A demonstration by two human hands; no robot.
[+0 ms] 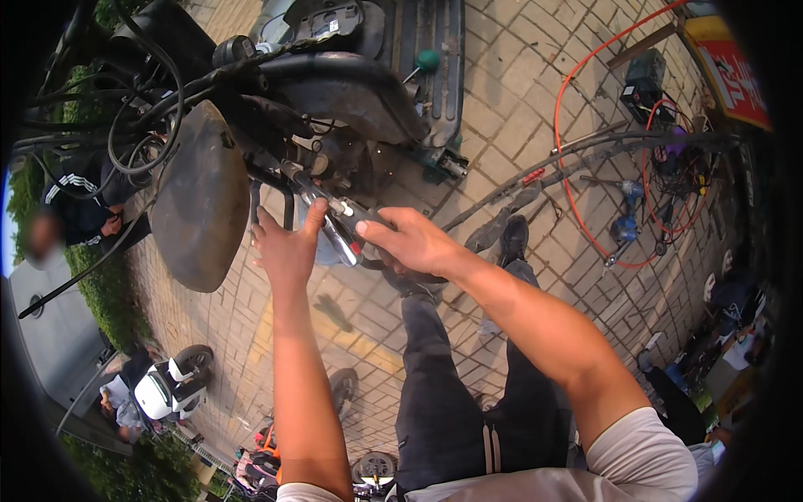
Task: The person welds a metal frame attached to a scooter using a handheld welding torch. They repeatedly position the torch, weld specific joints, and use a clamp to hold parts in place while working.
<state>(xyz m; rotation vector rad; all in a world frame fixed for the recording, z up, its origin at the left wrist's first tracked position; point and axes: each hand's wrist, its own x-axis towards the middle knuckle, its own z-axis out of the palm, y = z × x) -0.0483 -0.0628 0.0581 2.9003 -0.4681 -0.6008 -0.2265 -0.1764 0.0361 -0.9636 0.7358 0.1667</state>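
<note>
In front of me a partly stripped motor vehicle shows its dark frame and hanging cables. My left hand [287, 243] is open, thumb and fingers spread around a bent black bar [288, 205]. Close to the thumb lies a shiny metal tube [341, 240] with a red end. My right hand [410, 241] is closed on a dark bar-shaped part [375, 219] beside that tube, its thumb pressing along the top. The undersides of those fingers are hidden. Left of my left hand hangs a dusty dark rounded panel [201, 201].
A green-handled screwdriver [427, 61] rests on the ribbed black footboard [452, 50]. Rightward on the paving lie an orange hose [559, 109], a blue power tool [629, 209] and a dark box [644, 84]. Another person [84, 201] is at left, beyond the vehicle; a white scooter [159, 389] stands behind.
</note>
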